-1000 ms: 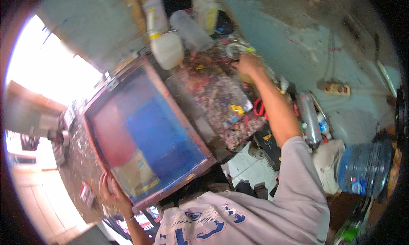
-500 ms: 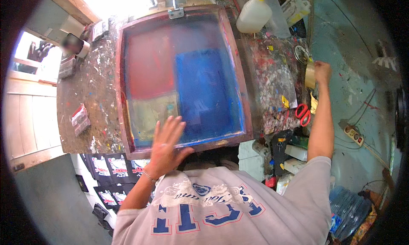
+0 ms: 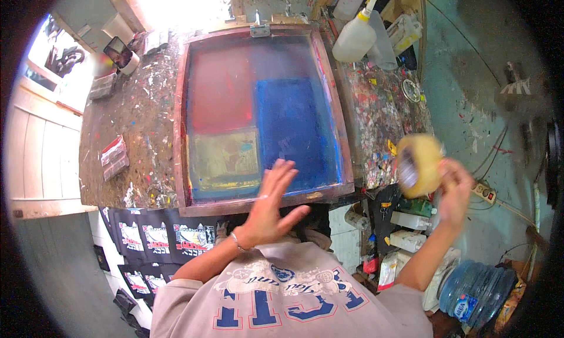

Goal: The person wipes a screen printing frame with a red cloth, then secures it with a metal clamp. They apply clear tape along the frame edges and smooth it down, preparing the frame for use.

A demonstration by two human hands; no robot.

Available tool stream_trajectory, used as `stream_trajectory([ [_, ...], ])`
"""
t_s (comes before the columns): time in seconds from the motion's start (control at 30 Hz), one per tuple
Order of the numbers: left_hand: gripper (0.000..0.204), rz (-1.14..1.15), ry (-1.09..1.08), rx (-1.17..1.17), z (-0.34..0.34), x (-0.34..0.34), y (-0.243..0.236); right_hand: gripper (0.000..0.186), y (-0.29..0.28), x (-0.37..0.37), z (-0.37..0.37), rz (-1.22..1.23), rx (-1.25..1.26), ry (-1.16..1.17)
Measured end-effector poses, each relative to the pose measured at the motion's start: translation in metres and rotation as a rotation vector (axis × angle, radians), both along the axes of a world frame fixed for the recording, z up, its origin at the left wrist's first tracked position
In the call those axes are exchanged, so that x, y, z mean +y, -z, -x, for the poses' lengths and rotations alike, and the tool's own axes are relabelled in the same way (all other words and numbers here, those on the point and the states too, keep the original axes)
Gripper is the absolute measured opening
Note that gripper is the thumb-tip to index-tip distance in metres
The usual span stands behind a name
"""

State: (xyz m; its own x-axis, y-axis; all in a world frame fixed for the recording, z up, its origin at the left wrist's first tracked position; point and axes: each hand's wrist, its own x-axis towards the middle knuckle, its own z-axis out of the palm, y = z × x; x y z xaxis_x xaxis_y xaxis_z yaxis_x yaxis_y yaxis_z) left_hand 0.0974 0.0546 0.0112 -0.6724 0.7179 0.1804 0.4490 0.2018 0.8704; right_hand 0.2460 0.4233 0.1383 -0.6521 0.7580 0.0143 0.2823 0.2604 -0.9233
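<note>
Squeeze bottle [image 3: 356, 37] stands capped beside frame [image 3: 182, 132]; right hand [image 3: 455, 191] grips tape roll [image 3: 418, 165].

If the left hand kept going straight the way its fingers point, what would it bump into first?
The left hand is open, fingers aimed up over the near edge of the wooden screen frame. Going straight on, it would most likely meet the frame's blue mesh panel first, though its height above the screen is unclear.

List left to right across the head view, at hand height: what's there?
Small red-and-white packet → wood-framed printing screen → left hand over the screen's near edge → yellowish tape roll → right hand holding the roll.
</note>
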Motion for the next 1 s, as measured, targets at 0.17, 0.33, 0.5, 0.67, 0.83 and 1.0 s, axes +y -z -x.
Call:
stream_trajectory([
  [0.17, 0.099, -0.227, 0.245, -0.104, -0.033, 0.046, -0.038, 0.016, 0.065, -0.107, -0.019, 0.305, 0.009, -0.311],
  [0.33, 0.063, -0.095, 0.173, -0.16, -0.046, 0.035, -0.028, 0.015, 0.094, -0.167, -0.017, 0.539, 0.121, -0.321],
  [0.5, 0.031, -0.031, 0.061, -0.191, -0.046, 0.023, -0.016, 0.03, 0.107, -0.191, -0.003, 0.568, 0.132, -0.33],
  [0.67, 0.023, -0.114, -0.157, -0.3, -0.041, 0.024, -0.013, 0.105, 0.111, -0.206, 0.001, 0.233, 0.043, -0.564],
  [0.83, 0.027, -0.113, -0.238, -0.49, 0.008, 0.005, -0.058, 0.106, 0.123, -0.211, -0.019, -0.044, -0.177, -0.648],
  [1.0, 0.03, -0.373, -0.536, -0.353, 0.153, -0.062, -0.129, 0.103, 0.135, -0.183, -0.05, 0.064, -0.598, -0.645],
])
